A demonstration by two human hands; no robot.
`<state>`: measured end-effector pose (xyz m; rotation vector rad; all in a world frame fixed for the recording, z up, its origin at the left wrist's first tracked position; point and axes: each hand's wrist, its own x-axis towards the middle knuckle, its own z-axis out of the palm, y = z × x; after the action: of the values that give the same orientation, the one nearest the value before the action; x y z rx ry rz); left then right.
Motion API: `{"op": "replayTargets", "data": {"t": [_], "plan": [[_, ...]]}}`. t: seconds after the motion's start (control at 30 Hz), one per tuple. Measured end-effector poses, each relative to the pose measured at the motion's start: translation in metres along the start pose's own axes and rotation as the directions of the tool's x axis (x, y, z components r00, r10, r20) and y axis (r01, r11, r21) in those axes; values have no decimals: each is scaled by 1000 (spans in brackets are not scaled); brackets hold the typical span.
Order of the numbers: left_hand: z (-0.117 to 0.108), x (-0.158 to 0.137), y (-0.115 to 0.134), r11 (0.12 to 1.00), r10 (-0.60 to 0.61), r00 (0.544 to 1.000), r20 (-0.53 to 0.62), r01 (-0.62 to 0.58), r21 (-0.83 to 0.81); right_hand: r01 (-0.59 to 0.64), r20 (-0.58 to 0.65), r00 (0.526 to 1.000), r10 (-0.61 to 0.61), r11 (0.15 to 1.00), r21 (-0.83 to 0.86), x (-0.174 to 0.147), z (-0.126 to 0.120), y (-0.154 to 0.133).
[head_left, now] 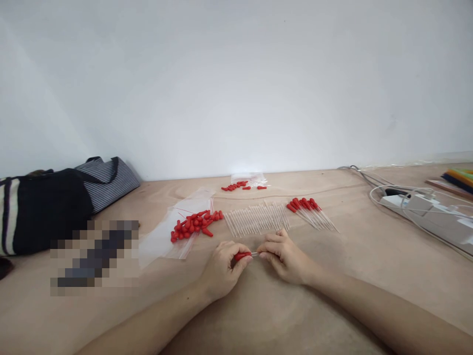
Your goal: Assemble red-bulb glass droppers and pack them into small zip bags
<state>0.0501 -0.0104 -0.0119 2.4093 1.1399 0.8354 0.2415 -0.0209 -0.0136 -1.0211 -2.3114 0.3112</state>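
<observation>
While our left hand (pixel 225 266) clamps the bulb (pixel 242 256) and our right hand (pixel 283 257) the tube (pixel 255 254) at six o'clock, we judge the bulb soft, the tube light, fragile, best pinched near the bulb.

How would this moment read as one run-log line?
left hand: holds red bulb; right hand: holds clear tube, end at bulb's neck; nearby: loose bulbs, tube row, capped tubes

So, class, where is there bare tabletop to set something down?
Between the red-topped tubes and white power strip; also between left forearm and right forearm. Crowded: from the loose red bulbs across the uncapped tubes.
</observation>
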Motion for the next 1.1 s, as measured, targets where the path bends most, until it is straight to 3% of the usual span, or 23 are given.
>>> {"op": "replayTargets", "data": {"t": [0.23,0.57,0.7,0.77,0.8,0.87,0.93,1.0,1.1], "plan": [[2,-1,2,999,36,997,-68,-37,-9,-25,-14,1000,26,999,26,2,0,-6],[-1,3,-3,1000,6,999,-43,-6,-3,22,35,999,-25,995,97,4,-7,3],[-4,3,-7,999,-20,998,-68,23,43,68,24,997,-67,996,-64,3,-11,11],[-7,3,-10,996,-49,992,-118,58,73,3,-76,997,-17,983,-184,2,-17,23],[-9,4,-12,993,-67,988,-141,79,83,-76,-165,985,40,973,-217,1,-21,31],[-12,4,-15,988,-103,981,-162,120,97,-298,-372,904,210,934,-197,-2,-31,51],[-15,5,-16,983,-129,980,-153,146,109,-519,-534,757,376,843,-143,-6,-43,72],[-17,5,-15,981,-133,982,-134,150,120,-667,-574,663,481,728,-160,-12,-51,90],[-17,5,-14,978,-133,984,-116,149,143,-750,-554,620,555,625,-214,-18,-54,105]]}}
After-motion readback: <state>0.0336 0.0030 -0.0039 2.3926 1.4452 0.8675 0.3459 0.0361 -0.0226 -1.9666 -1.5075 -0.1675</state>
